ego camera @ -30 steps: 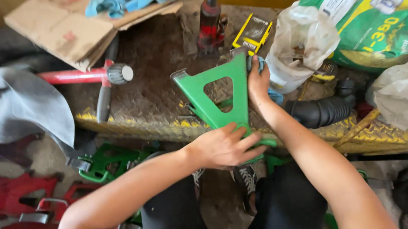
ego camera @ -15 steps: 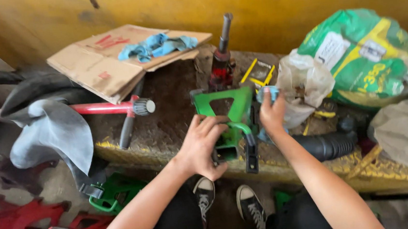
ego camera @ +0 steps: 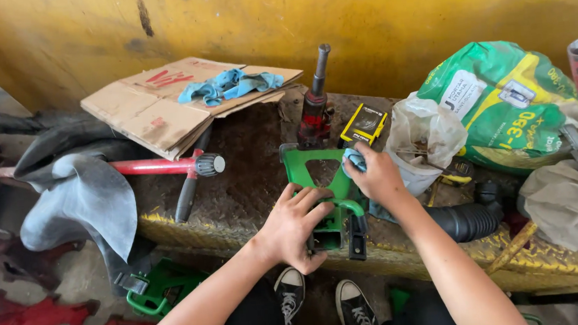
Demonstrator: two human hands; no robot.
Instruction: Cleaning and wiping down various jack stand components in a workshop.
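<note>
Gripping the green metal stand, left hand clasps its base; right hand presses a blue rag on it; stiff, probably heavy.

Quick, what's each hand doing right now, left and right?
Left hand: closed on the lower end of the green metal bracket.
Right hand: closed on a blue cloth, pressing it against the bracket's upper edge.

Green stand painted metal; bench rough, worn metal.
</note>
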